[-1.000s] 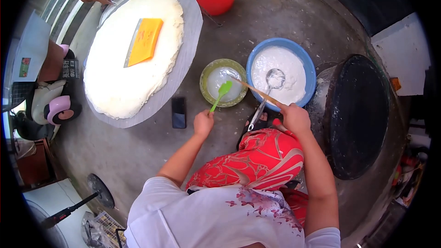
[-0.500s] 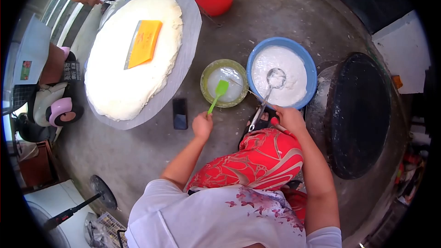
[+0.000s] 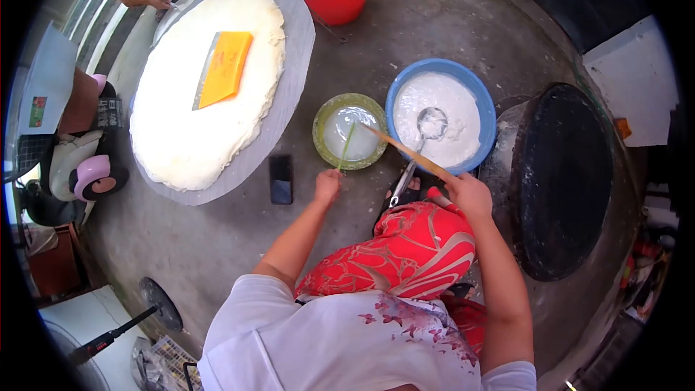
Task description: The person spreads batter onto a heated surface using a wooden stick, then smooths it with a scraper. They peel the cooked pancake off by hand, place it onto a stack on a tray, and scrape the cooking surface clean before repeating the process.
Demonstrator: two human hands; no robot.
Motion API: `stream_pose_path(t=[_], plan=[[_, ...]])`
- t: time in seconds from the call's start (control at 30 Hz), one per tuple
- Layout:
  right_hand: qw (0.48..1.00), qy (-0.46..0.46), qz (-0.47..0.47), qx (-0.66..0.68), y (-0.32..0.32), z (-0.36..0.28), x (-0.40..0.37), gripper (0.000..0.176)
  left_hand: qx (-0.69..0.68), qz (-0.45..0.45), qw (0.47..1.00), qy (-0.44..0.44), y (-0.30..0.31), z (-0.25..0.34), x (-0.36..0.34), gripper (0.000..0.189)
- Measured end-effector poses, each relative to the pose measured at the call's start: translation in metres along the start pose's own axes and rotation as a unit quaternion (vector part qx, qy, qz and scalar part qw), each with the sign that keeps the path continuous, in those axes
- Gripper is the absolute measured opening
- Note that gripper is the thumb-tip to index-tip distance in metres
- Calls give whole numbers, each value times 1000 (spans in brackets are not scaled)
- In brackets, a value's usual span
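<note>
A: What do we have in the head view?

B: Near the middle of the frame, we see the left hand (image 3: 328, 185) with its fingers curled closed, pinching the handle of a green spatula (image 3: 348, 146). The spatula is turned nearly edge-on over the olive bowl (image 3: 319, 146) of cloudy liquid.

A: And the right hand (image 3: 470, 194)?

B: Right of centre, its fingers are bunched round one end of a wooden stick (image 3: 409, 150), whose tip reaches over that bowl. We cannot tell how each finger sits, nor whether stick and spatula touch.

A: What worries us there?

B: The stick crosses above the handle of the ladle (image 3: 399, 190), which leans out of the blue basin (image 3: 490, 119). A low sweep of the stick could catch that handle and flick white batter (image 3: 463, 134) out.

A: The bowl and basin look right beside each other, too.

B: Yes, so we judge that a hard push on the bowl's wall could knock the two together and slop liquid over. Drips flung leftward might reach the phone (image 3: 281, 179) on the floor, left of centre.

A: And at upper left?

B: The orange scraper (image 3: 226, 66) lies on the dough (image 3: 174, 130); a bumped board (image 3: 298, 76) could make it slide.
</note>
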State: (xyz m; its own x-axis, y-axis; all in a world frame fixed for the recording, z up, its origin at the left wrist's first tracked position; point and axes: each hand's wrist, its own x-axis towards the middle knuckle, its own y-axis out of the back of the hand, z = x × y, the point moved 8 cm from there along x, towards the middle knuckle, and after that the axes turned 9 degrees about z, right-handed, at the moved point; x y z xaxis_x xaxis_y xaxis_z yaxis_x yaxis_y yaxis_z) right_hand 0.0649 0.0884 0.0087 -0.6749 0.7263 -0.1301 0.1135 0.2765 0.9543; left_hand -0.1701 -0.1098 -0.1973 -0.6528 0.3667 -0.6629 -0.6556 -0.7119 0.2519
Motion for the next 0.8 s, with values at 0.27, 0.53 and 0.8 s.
stream_pose_path(t=[0.27,0.53,0.8], plan=[[962,-103,107,228,38,45,-71,27,38,15,999,-6,-13,-9,24,15],[924,-163,186,290,73,72,-154,27,94,15,995,-8,10,28,1,25],[862,-261,222,373,76,107,-195,30,404,173,818,-372,21,154,-72,26]])
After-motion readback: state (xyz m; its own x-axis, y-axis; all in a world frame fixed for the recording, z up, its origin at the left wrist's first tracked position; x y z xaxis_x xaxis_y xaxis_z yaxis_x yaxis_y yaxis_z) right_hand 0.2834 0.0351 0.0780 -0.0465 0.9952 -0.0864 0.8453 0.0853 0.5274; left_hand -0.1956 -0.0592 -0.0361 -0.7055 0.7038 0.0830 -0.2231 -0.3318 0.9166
